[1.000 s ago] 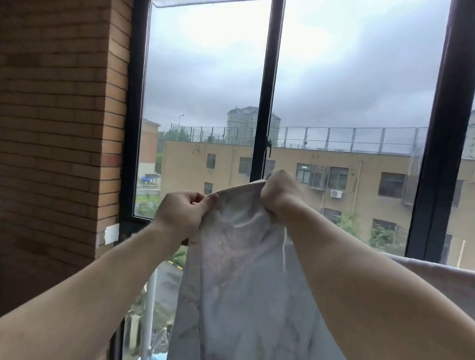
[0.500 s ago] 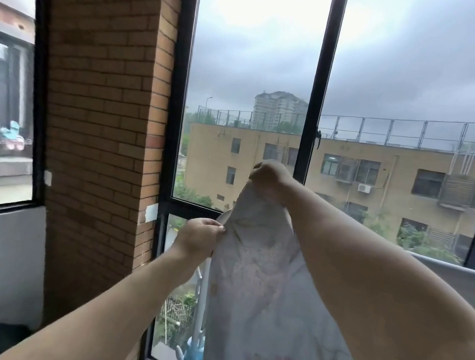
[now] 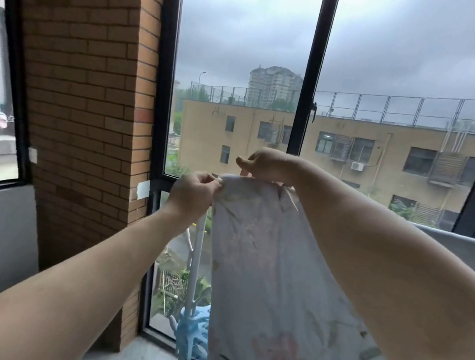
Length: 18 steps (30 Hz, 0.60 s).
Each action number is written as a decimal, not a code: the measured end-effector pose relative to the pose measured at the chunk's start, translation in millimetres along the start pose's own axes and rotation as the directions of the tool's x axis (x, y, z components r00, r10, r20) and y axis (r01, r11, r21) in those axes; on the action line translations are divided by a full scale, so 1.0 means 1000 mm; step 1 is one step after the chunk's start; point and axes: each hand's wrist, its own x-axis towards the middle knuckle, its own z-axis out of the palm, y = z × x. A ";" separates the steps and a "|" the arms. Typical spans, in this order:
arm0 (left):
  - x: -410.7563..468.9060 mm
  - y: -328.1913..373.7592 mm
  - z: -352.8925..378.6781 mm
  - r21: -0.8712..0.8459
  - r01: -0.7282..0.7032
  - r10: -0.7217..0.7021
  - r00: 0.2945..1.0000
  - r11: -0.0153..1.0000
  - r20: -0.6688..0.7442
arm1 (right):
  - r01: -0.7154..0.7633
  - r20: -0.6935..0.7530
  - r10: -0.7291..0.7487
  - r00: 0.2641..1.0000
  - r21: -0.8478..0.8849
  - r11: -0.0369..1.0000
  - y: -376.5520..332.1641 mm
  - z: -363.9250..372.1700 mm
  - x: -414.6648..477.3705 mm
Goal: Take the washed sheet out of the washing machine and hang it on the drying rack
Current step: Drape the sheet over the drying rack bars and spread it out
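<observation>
Two forearms are seen filling the near foreground, and between them the washed sheet (image 3: 278,286), pale w/ a floral print, is hung straight down, out of the machine and not yet laid over any bar. Further out, its top edge is pinched at one corner by the left hand (image 3: 192,194), thumb and fingers curled onto the cloth, while the same edge is gripped by the right hand (image 3: 265,165), curled over it a little higher and just beside. Vs. half a sec ago, the gap between the hands is narrowed and the left one is brought up nearer the right's level, so the edge is now drawn into a short, fairly flat span instead of a slope. The view is also swung further left, w/ more of the brick pillar (image 3: 86,105) taken in. From that, the edge is judged to be squared up for draping, approx. mid-task. Just behind the hands a white upright (image 3: 196,263), taken to be part of the drying rack, is seen, w/ blue plastic pieces (image 3: 195,319) low on it. A grey cloth (image 3: 463,247) is stretched at right, its support hidden. Beyond, the black window frame (image 3: 306,99) and a tan building (image 3: 203,135) are seen.
</observation>
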 end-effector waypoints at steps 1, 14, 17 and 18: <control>0.005 0.001 0.004 0.043 -0.014 0.018 0.995 0.999 -0.102 | -0.016 -0.009 0.016 1.000 0.006 1.000 0.008 -0.002 -0.005; 0.024 0.002 0.056 0.044 0.080 -0.067 0.969 0.996 -0.239 | -0.176 -0.170 0.148 0.974 -0.161 0.971 0.051 0.017 -0.056; 0.022 -0.007 0.059 -0.022 -0.038 0.035 0.990 0.999 -0.138 | -0.253 -0.291 0.177 0.940 -0.250 0.935 0.051 0.025 -0.063; 0.021 -0.010 0.058 -0.019 -0.068 0.066 0.994 0.998 -0.088 | -0.276 -0.328 0.183 0.927 -0.264 0.924 0.050 0.027 -0.068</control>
